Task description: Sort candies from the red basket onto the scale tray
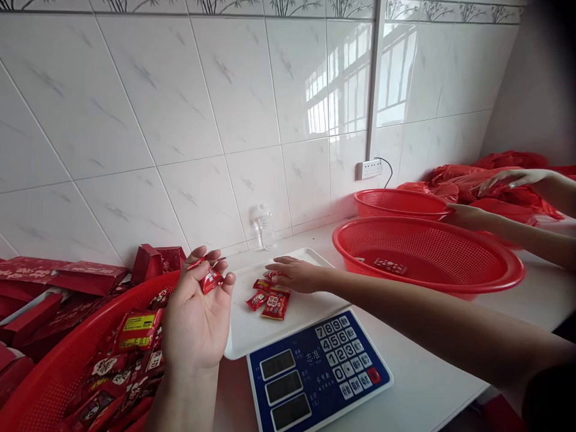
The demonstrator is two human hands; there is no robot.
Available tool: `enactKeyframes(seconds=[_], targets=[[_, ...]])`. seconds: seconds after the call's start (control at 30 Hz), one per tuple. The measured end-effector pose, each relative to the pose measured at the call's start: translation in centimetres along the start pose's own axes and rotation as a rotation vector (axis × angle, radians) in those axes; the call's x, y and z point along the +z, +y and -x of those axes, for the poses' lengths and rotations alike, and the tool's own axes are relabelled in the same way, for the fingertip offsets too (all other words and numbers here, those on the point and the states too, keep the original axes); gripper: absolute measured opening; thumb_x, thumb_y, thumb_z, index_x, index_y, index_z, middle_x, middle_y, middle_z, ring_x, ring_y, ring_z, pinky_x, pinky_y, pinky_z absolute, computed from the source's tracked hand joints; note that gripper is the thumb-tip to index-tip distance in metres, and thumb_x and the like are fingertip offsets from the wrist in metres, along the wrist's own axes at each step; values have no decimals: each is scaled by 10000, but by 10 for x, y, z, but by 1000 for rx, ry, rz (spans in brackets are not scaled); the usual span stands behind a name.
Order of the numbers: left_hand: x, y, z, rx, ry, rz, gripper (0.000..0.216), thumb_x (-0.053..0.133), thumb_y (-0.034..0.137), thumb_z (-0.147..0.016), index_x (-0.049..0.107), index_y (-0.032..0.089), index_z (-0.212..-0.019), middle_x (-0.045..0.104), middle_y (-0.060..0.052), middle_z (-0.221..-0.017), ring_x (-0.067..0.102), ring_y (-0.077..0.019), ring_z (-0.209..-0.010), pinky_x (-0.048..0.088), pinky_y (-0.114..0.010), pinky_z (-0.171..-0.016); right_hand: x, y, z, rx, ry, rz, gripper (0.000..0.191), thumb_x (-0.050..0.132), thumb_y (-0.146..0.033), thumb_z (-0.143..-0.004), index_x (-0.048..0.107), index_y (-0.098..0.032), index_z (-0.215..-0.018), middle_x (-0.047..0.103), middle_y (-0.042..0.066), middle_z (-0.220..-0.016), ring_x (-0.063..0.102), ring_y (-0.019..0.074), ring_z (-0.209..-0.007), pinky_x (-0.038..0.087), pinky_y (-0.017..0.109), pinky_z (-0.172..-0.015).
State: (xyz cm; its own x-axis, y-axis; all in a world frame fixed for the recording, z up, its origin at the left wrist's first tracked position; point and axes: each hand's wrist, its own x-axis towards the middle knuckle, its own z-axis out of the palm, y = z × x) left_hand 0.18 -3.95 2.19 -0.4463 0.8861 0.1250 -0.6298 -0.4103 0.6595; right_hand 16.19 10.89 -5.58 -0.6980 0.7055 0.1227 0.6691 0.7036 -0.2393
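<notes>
My left hand (198, 312) is raised, palm up, beside the tray, its fingers curled around small red snack packets (211, 279). My right hand (292, 275) reaches over the white scale tray (243, 336), fingers stretched out. Under and beside those fingers lie several red snack packets (275, 305) on the tray; whether the hand grips one is hidden. In front of the tray is the scale's blue panel (310, 372) with number keys and dark displays. At the lower left, a red plastic basket (49, 384) holds many similar red packets, one with a yellow label.
A large red basket (427, 225) with a red packet inside stands right of the tray. Behind it, a co-worker's hand (463, 215) holds another red basket (400, 198); their other hand (513, 179) touches red plastic bags (468, 174). A clear bottle (264, 227) stands by the wall.
</notes>
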Motion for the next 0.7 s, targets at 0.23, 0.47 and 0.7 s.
enactKeyframes(seconds=[0.23, 0.47, 0.7], targets=[[-3, 1, 0, 43, -59, -13, 139, 545, 73, -781, 636, 169, -823, 577, -12, -858, 559, -101, -710, 494, -182, -562, 9, 2, -10, -20, 24, 50, 442, 414, -477, -930, 547, -244, -1282, 565, 132, -1254, 515, 292, -1150, 396, 428, -932], [-2, 0, 1, 34, -62, -27, 136, 584, 85, -743, 628, 180, -829, 585, -12, -866, 556, -101, -707, 477, -182, -567, 7, 6, -7, 64, 82, 93, 386, 518, -524, -862, 618, -226, -1086, 616, 98, -1058, 612, 202, -769, 412, 298, -625], [-5, 1, -3, 15, -81, -4, 124, 568, 89, -773, 631, 176, -835, 584, -11, -849, 552, -98, -692, 472, -182, -559, -27, 40, 29, 246, 287, 134, 401, 433, -592, -869, 595, -227, -824, 666, 60, -904, 594, 186, -718, 361, 270, -528]])
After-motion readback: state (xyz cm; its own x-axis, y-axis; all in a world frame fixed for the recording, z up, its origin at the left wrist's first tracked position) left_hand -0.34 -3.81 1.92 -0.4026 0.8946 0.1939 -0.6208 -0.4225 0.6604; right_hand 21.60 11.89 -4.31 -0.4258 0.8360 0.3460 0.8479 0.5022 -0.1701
